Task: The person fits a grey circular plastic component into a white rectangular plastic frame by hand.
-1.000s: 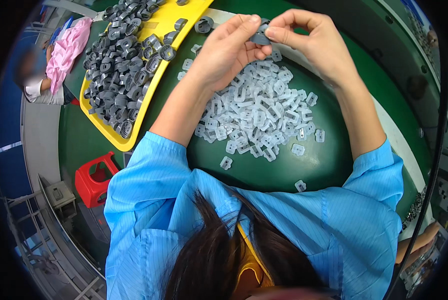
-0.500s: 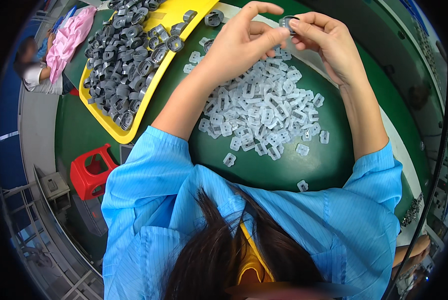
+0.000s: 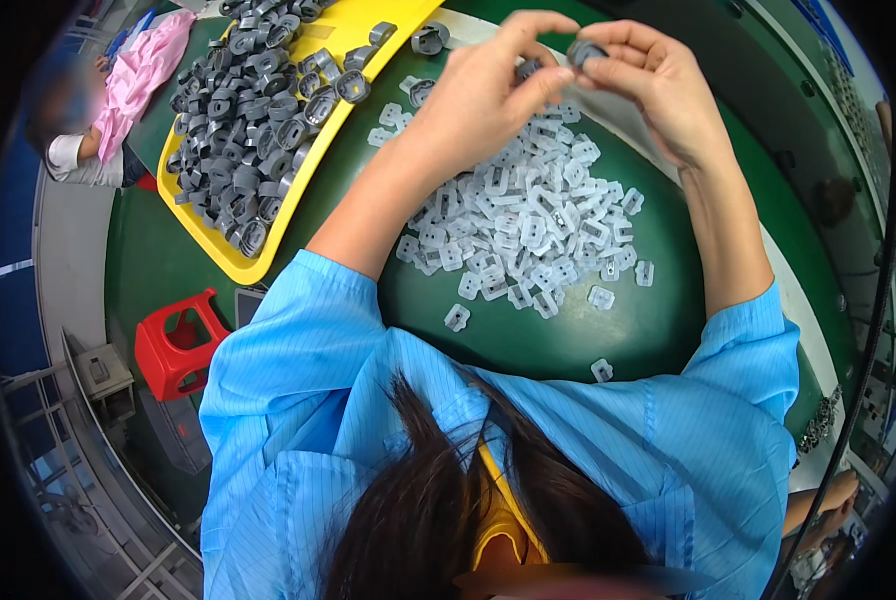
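At the far side of the green table, my two hands are close together above a heap of translucent white plastic pieces (image 3: 528, 215). Between thumb and fingers, my right hand (image 3: 658, 85) pinches a small round grey plastic part (image 3: 586, 52). My left hand (image 3: 478, 100) is curled, with a second dark grey plastic part (image 3: 528, 69) showing between its thumb and fingers. The left thumb tip lies just beside the right hand's part; whether they touch I cannot tell. The undersides of both parts are hidden.
Left of the heap, a yellow tray (image 3: 303, 170) holds many grey plastic parts (image 3: 233, 150). A few grey parts (image 3: 429, 39) lie outside it. A red stool (image 3: 178, 345) stands at the lower left. A person beside pink cloth (image 3: 148, 75) sits at the far left.
The grey part in my right hand has turned, showing more of its solid side. A grey part has come into sight in my left hand, whose thumb has drawn slightly back and down.
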The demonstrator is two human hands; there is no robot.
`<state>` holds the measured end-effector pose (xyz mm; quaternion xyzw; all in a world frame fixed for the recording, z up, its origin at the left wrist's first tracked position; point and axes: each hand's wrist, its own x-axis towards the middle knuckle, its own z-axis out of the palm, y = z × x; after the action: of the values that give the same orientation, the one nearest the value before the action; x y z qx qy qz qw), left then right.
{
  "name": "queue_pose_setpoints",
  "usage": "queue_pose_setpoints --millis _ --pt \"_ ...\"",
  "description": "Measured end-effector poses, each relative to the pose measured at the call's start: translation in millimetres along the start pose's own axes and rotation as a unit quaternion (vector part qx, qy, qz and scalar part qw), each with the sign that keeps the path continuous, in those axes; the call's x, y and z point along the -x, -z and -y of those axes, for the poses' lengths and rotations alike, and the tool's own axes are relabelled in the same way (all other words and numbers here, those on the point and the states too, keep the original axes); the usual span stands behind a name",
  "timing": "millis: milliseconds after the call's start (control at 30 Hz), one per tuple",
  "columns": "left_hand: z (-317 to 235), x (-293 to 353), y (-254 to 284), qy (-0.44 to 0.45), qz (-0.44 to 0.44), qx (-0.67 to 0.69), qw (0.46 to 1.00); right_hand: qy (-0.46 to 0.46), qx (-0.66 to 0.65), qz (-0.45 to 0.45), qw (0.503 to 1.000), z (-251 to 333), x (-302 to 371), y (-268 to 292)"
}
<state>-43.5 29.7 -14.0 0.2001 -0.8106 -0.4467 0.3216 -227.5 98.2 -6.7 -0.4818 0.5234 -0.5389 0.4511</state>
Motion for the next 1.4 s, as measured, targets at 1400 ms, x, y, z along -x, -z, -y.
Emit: queue_pose_setpoints --millis 1400 --pt "9.9 2.2 -0.4 0.075 -0.01 0.001 0.997 0.11 0.188 -0.097 0.971 -3.2 9.1 -32.1"
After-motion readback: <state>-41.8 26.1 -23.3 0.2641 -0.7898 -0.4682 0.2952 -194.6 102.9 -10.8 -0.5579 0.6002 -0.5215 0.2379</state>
